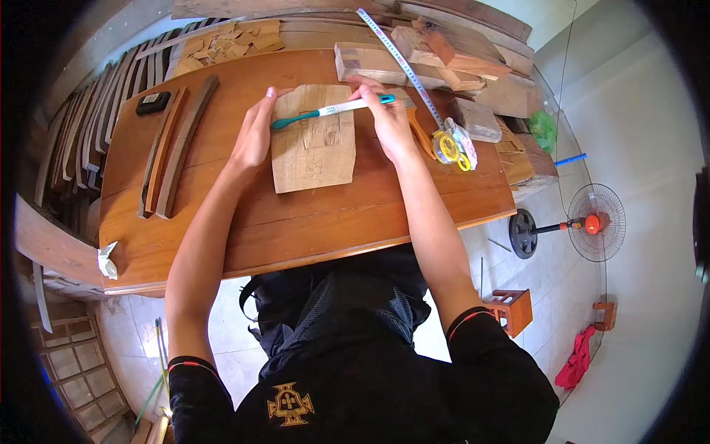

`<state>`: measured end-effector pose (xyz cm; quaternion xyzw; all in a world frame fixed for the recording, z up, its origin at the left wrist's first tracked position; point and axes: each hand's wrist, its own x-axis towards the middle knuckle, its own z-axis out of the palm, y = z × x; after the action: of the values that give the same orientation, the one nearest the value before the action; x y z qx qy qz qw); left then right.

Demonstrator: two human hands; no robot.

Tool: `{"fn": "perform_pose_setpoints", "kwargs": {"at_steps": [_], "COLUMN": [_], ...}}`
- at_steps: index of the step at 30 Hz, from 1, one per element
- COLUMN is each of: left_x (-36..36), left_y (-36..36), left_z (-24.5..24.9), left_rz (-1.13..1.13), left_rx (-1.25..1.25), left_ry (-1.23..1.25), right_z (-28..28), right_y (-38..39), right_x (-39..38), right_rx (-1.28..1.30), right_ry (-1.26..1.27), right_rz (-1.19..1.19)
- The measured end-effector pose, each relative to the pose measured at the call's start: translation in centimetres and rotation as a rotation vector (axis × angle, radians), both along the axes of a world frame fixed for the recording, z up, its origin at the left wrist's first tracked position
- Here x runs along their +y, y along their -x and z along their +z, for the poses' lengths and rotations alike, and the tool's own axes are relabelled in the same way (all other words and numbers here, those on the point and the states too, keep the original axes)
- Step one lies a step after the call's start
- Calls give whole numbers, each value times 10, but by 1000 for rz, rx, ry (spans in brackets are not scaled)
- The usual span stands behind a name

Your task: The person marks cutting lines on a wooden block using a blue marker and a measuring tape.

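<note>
A pale wooden board (pixel 314 159) with faint drawn markings lies on the brown table (pixel 310 237). My left hand (pixel 257 129) rests along the board's left edge, fingers partly tucked behind it; nothing else shows in it. At the upper right of the board, my right hand (pixel 383 122) is closed on a white and teal toothbrush (pixel 340 108). The brush crosses the upper part of the board, its teal end pointing left toward my left hand.
Wooden strips (pixel 185 148) and a black object (pixel 152 103) lie left. An extended tape measure (pixel 446 146) and wood blocks (pixel 370 62) are at right. Crumpled white paper (pixel 108 260) sits by the front left corner. A fan (pixel 594 224) stands beyond the table.
</note>
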<state>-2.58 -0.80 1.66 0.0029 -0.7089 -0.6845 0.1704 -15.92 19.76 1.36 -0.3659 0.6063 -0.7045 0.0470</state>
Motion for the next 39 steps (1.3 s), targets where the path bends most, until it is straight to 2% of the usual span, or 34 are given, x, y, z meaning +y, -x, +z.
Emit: {"fn": "perform_pose_setpoints", "kwargs": {"at_steps": [1,4,8,13,15,16,20,23,25,27,33,37,39], "left_x": [0,4,3,2,2,1,-4,-6,-4,-4,-5,-4,-2], "left_y": [0,-5,-3,-4,-4,-4,-2,1,1,-2,-2,-1,-2], "left_z": [0,5,3,5,4,3,-4,-9,-8,-2,-4,-5,-2], "left_rz": [18,60,40,58,54,52,91,102,107,85,62,46,57], "left_rx": [6,-7,-7,44,24,15,26,42,32,28,15,22,32], "left_ry": [21,36,3,134,77,49,134,128,97,145,131,75,83], "right_z": [2,5,8,11,12,10,8,11,12,14,13,10,11], "right_y": [0,5,7,7,6,9,7,4,4,-1,4,5,4], "right_x": [-1,4,15,20,21,21,14,15,18,16,16,21,20], "right_rx": [37,-92,-76,-207,-211,-179,-206,-214,-207,-223,-189,-127,-140], "right_ry": [43,149,-40,66,87,14,97,84,-43,-86,53,-124,-43], "right_rz": [-15,-274,-170,-9,106,102,-57,-36,64,47,-117,99,17]}}
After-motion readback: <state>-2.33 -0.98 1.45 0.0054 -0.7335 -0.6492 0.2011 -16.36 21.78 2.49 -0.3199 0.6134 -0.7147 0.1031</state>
